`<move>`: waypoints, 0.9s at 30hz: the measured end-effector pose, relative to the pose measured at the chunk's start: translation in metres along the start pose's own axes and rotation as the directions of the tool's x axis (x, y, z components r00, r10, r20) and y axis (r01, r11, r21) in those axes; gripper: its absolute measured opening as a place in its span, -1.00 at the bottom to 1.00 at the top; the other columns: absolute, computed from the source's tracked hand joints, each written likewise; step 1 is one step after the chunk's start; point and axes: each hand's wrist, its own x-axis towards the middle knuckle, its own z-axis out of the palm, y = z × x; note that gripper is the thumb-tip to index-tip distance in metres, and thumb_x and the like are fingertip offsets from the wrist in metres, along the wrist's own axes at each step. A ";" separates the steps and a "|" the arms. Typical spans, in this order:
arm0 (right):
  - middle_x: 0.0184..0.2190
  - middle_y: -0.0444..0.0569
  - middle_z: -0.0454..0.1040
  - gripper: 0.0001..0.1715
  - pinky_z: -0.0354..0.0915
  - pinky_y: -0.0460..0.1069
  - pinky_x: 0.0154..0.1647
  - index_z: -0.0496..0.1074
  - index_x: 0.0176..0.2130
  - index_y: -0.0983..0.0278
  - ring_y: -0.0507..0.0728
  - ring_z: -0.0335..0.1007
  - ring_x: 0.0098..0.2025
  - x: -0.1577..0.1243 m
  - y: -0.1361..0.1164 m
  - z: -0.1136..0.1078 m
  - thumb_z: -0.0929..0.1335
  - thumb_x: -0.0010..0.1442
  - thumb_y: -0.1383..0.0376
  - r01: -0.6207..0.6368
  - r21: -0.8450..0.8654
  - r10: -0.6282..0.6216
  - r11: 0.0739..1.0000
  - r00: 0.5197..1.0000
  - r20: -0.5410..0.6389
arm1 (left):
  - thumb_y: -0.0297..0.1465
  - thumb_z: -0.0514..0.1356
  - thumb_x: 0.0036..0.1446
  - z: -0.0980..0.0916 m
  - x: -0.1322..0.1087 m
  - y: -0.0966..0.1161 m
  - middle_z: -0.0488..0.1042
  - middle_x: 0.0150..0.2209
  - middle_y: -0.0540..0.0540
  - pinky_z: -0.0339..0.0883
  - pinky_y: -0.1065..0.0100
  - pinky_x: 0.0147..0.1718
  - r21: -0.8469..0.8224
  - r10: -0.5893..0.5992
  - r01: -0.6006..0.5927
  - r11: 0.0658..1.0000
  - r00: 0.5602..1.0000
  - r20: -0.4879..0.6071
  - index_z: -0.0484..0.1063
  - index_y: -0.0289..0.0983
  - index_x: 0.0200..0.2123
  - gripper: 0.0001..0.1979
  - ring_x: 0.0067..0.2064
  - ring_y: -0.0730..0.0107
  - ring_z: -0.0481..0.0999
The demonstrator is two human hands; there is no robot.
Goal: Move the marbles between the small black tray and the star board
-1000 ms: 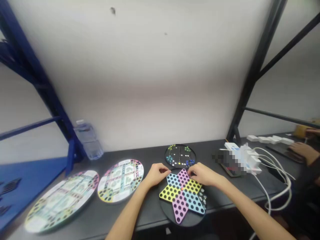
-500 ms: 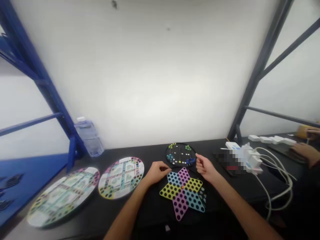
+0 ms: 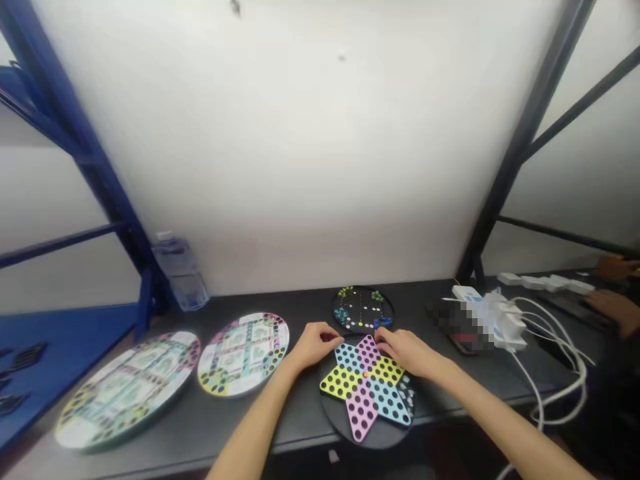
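Note:
A round black board with a star of yellow, pink and blue perforated fields lies at the near edge of the dark table. My left hand rests with curled fingers on the star's upper left edge. My right hand lies on the star's upper right part, fingers bent down near the top pink point; what they pinch is hidden. Just behind sits a small black round board with coloured pegs.
Two large round colourful boards lie to the left. A clear water bottle stands by a blue frame. White power strips and cables lie on the right, where another person's hands work.
My right hand had lifted off toward the small black board half a second ago and has come back down onto the star's top. The left hand stayed put.

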 end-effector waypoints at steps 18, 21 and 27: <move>-0.67 -0.26 0.19 -0.72 0.00 -0.11 -0.60 0.41 -0.23 0.23 -0.03 0.04 -0.66 0.012 0.026 0.009 0.36 0.24 0.06 0.024 0.839 0.164 0.543 0.977 -0.134 | -0.19 0.25 0.15 0.001 0.000 -0.005 0.59 -0.36 -0.05 0.31 0.44 -0.32 -0.005 0.000 0.000 1.000 1.000 -0.009 0.64 -0.23 -0.30 -0.75 -0.33 0.40 0.52; -0.71 -0.35 -0.04 -0.66 -0.19 -0.15 -0.71 0.38 -0.28 0.25 -0.08 -0.23 -0.71 0.019 0.040 0.017 0.38 0.19 0.02 0.129 0.986 0.346 -0.106 0.934 -0.085 | -0.20 0.25 0.15 0.002 0.000 -0.005 0.59 -0.35 -0.05 0.32 0.44 -0.31 -0.002 -0.002 0.002 1.000 1.000 -0.013 0.64 -0.23 -0.30 -0.75 -0.32 0.40 0.52; -0.67 -0.28 0.10 -0.57 -0.26 -0.17 -0.76 0.24 -0.49 0.26 -0.13 -0.22 -0.73 0.030 0.046 0.024 0.40 0.16 0.04 0.061 0.931 0.370 -0.361 0.925 0.084 | -0.20 0.25 0.15 0.001 0.001 -0.004 0.59 -0.35 -0.06 0.32 0.44 -0.31 -0.006 -0.001 0.001 1.000 1.000 0.001 0.64 -0.24 -0.30 -0.75 -0.32 0.40 0.52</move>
